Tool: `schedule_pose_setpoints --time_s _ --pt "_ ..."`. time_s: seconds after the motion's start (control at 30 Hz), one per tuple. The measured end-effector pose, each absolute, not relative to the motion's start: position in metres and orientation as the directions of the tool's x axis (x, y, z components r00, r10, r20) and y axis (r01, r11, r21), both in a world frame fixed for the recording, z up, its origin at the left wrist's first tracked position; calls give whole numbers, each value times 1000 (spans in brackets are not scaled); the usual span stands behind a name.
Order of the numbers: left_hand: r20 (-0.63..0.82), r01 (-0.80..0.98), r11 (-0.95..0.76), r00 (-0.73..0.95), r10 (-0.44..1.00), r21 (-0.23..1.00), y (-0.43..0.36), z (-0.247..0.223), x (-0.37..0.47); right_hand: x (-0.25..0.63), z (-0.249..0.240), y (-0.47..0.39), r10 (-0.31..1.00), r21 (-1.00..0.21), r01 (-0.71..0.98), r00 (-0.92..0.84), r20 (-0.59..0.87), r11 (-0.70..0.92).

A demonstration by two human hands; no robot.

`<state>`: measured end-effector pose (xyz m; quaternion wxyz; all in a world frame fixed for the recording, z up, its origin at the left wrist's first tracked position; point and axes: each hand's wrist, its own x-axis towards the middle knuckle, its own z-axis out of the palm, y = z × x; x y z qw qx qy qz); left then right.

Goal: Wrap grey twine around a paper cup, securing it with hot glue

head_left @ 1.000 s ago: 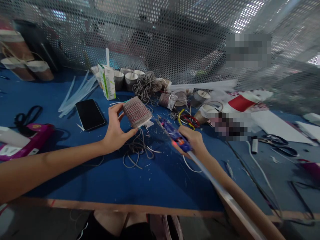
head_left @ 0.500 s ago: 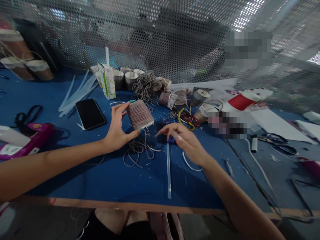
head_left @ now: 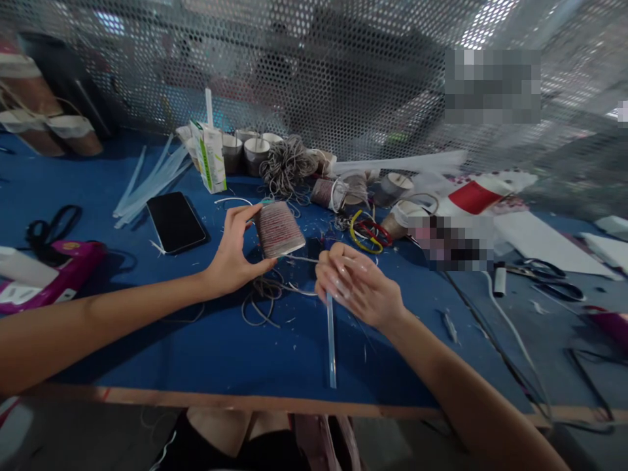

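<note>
My left hand [head_left: 230, 255] grips a small cup wrapped in grey and reddish cord [head_left: 280, 229], with the thumb at its lower edge and the fingers at its upper edge. It is held tilted above the table. From its lower edge a grey cord [head_left: 303, 259] runs across to my right hand [head_left: 360, 288], whose fingers are closed on it. More of this loose cord [head_left: 260, 311] lies in loops below the cup. Under my right hand a translucent glue stick [head_left: 332, 353] points toward the table's front edge; its upper end is hidden.
A black phone [head_left: 176, 222] and a magenta device [head_left: 53, 275] lie to the left. Behind stand a drink carton [head_left: 210, 157], cord-wrapped cups [head_left: 256, 154] and a cord bundle [head_left: 289, 167]. Scissors [head_left: 549, 278] and a marker [head_left: 499, 280] are at right. A perforated metal screen [head_left: 304, 72] closes the back.
My right hand has closed on the cord and turned, and the cord now stretches between it and the cup. The cup in my left hand has shifted slightly right and down.
</note>
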<state>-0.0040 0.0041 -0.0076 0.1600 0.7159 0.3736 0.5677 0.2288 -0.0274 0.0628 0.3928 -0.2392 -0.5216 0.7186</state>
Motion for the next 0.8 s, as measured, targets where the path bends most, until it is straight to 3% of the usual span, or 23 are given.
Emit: schedule_pose_setpoints --time_s 0.33,0.8 --pt "685 324 -677 107 721 661 4 -7 -4 233 72 -26 916 -976 -217 -392 79 -9" --pt "687 334 -679 116 717 653 2 -6 -5 236 66 -23 920 -987 -158 -390 37 -28"
